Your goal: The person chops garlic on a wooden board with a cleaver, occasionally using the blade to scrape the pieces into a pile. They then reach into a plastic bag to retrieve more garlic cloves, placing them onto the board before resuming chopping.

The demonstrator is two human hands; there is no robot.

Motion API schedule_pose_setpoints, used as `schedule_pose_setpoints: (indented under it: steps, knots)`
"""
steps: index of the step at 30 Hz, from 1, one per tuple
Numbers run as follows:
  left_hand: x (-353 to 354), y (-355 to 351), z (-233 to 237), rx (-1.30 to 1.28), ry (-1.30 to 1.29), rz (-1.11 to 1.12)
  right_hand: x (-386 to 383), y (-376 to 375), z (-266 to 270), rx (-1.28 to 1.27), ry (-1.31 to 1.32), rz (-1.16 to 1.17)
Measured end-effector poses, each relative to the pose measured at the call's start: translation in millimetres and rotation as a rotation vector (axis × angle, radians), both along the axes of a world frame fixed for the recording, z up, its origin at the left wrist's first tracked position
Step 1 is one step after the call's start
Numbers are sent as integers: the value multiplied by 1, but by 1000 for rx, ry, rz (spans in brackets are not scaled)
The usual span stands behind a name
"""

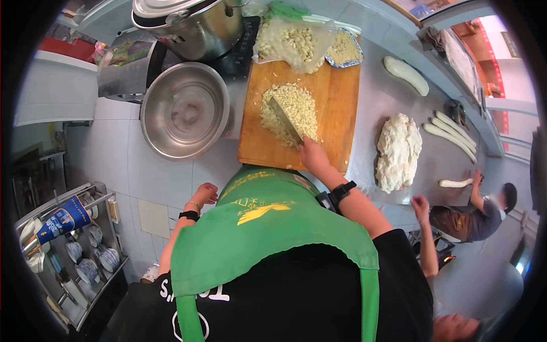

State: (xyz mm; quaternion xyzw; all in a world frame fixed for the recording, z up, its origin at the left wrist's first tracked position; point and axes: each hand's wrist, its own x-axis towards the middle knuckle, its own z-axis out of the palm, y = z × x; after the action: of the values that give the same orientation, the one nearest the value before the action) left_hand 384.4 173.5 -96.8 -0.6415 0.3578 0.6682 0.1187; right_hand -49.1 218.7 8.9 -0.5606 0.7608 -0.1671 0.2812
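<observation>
My right hand (313,155) is closed round the handle of a kitchen knife (286,121) with a broad blade. The blade lies across a heap of chopped pale garlic-like bits (299,102) on a wooden cutting board (336,122). My left hand (206,194) hangs at my side, left of my green apron (268,211), its fingers loosely bent and holding nothing. A plastic bag of peeled cloves (296,43) rests on the board's far end. Beside it stands a patterned dish of finely chopped bits (345,48).
A wide steel basin (154,111) stands left of the board, with a large steel pot (208,31) behind. On the steel counter (379,80) at right lie a dough mass (399,153) and dough strips (450,137). Two other people are at right; one person's hand (477,176) touches a dough strip.
</observation>
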Motion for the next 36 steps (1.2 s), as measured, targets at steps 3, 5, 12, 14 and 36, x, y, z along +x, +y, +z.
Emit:
schedule_pose_setpoints:
  steps: [3, 5, 12, 14, 36]
  knots:
    - [5, 4, 0, 21, 26, 18, -3, 0, 2, -47, -14, -1]
    - [6, 4, -3, 1, 14, -3, 6, 4, 6, -52, -23, 1]
    - [9, 11, -3, -1, 32, -1, 4, 5, 5, -22, -2, 8]
    - [8, 13, 0, -9, -1, 7, 1, 11, -5, -16, 8, 3]
    - [1, 18, 1, -8, 35, -3, -3, 16, 21, -81, -45, 47]
